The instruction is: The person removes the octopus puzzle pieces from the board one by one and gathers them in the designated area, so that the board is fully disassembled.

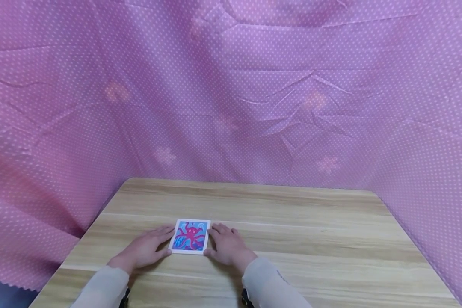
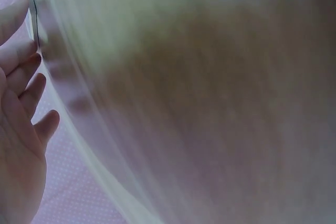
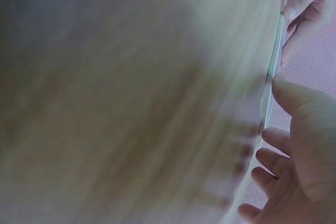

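A square octopus picture (image 1: pixel 190 236) with a white border lies flat on the wooden table, showing a pink octopus on blue. My left hand (image 1: pixel 146 247) rests on the table at its left edge, with fingertips and thumb at the border. At the right edge my right hand (image 1: pixel 229 246) lies likewise, fingers extended. In the left wrist view the left hand's (image 2: pixel 21 145) fingers look loosely spread beside the thin dark edge of the picture. The right wrist view has my right hand (image 3: pixel 310 145) near, fingers relaxed, with the left hand (image 3: pixel 310 11) beyond.
The pale wooden table (image 1: pixel 312 239) extends to the back and to the right of the hands. A pink cloth (image 1: pixel 231 94) with white dots hangs around its back and sides.
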Available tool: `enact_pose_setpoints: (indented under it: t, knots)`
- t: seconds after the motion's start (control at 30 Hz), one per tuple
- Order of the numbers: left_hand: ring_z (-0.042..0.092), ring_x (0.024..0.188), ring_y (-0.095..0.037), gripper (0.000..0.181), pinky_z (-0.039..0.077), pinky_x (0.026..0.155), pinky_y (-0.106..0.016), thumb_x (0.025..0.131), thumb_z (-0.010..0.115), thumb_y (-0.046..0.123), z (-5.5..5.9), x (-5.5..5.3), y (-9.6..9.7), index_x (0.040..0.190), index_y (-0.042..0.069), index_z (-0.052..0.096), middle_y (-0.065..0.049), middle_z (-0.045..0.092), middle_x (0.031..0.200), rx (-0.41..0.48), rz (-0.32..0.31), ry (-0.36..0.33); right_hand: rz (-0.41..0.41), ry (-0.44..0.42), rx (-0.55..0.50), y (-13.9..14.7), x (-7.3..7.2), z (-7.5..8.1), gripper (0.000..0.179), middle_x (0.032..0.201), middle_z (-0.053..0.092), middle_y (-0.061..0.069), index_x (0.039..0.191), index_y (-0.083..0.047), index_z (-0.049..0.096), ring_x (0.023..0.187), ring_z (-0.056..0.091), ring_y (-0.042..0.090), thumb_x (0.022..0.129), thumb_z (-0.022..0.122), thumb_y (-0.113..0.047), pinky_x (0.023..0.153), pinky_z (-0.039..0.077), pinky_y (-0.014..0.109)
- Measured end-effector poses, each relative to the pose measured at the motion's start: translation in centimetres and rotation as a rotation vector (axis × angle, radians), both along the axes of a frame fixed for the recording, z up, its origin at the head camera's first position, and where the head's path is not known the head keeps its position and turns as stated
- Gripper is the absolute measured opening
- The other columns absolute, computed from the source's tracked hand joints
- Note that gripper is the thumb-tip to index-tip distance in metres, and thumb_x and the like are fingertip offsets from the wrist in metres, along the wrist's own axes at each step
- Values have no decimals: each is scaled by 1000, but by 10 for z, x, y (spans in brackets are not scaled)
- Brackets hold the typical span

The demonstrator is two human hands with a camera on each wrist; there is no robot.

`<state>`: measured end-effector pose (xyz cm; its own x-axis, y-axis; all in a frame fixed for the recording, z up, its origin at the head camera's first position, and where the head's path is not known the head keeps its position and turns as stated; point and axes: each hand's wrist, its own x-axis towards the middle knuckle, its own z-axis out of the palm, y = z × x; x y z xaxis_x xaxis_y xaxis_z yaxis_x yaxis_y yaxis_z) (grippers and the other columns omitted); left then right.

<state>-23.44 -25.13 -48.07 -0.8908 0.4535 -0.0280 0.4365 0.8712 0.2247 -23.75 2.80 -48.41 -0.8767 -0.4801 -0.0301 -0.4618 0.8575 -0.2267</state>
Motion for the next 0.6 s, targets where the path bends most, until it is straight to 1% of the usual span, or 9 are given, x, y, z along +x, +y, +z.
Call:
enact_pose_setpoints:
  t: [0.17,0.3,0.4,0.6]
  knots:
    - [33,134,-35,64,26,107,-53,90,62,41,2,4,4,140,4,46,-13,37,148,-6,-42,21,25,20,-4,2,2,1,66,149,37,2,139,-13,48,138,29,21,88,59,-54,107,28,50]
    - [37,132,-36,63,28,106,-53,89,63,39,4,7,9,137,1,48,-16,41,145,6,-79,43,44,30,3,7,4,0,67,147,40,3,138,-12,50,137,31,22,87,60,-54,108,28,48]
    - [39,130,-35,62,30,106,-52,89,64,38,4,11,14,136,-1,50,-16,42,144,17,-109,57,58,39,9,13,5,-1,68,146,42,4,137,-11,50,136,33,22,86,61,-55,109,28,45]
    - [43,127,-35,63,33,104,-51,87,66,40,6,17,26,133,-1,52,-15,45,141,30,-145,76,84,44,-20,27,13,3,67,142,46,7,134,-10,54,133,38,23,84,65,-53,108,29,40]
